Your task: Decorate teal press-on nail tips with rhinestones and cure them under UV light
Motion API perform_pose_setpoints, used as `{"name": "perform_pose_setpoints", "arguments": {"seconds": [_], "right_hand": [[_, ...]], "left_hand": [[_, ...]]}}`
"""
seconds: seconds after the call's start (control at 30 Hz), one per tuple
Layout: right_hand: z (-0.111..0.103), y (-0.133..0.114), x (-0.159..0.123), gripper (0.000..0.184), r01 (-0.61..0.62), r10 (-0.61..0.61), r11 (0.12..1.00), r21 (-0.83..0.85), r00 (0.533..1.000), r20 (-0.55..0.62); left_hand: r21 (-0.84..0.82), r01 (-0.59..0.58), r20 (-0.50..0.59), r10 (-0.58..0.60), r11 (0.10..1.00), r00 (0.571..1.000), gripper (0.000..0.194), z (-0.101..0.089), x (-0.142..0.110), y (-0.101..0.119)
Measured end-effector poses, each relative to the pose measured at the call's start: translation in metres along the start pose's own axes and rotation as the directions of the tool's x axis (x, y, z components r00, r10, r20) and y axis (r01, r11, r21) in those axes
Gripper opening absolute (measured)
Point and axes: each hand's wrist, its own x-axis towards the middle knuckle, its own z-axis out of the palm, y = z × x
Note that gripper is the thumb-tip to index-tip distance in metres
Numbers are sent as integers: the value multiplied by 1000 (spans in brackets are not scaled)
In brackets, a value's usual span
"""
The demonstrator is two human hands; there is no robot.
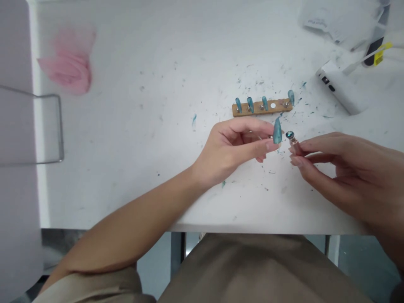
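Note:
Between thumb and fingers, my left hand (233,143) pinches a small stand, mostly hidden, that bears a teal false nail (277,132) with its tip pointing up. My right hand (344,168) grips a slim rose-gold pen-like tool (296,146) whose round, shiny blue-green tip (289,134) is just right of the nail, a small gap apart. Beyond my hands lies a wooden nail holder strip (259,108). Several more teal false nails (250,104) stand on it on metal posts, and one white round spot on the strip has no nail.
A white device (342,88) with a cable lies at the right. Behind it are clear plastic packets (328,19) and a dark object with a yellow tag (380,54). A crumpled pink cloth (67,69) sits far left, near a metal wire frame (59,128). Teal specks dot the white table (126,139).

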Motion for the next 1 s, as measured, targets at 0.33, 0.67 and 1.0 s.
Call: {"name": "perform_pose_setpoints", "arguments": {"seconds": [0.33, 0.67, 1.0], "right_hand": [[0, 4, -7, 14, -85, 85, 993, 80, 996, 11], [0, 0, -3, 9, -57, 56, 997, 47, 998, 16], [2, 0, -1, 8, 7, -8, 998, 57, 1000, 13]], "left_hand": [[5, 18, 0, -18, 1000, 1000, 10, -3, -3, 2], [-23, 19, 26, -18, 1000, 999, 8, -1, -1, 3], [11, 21, 10, -21, 1000, 1000, 11, 0, -1, 3]]}}
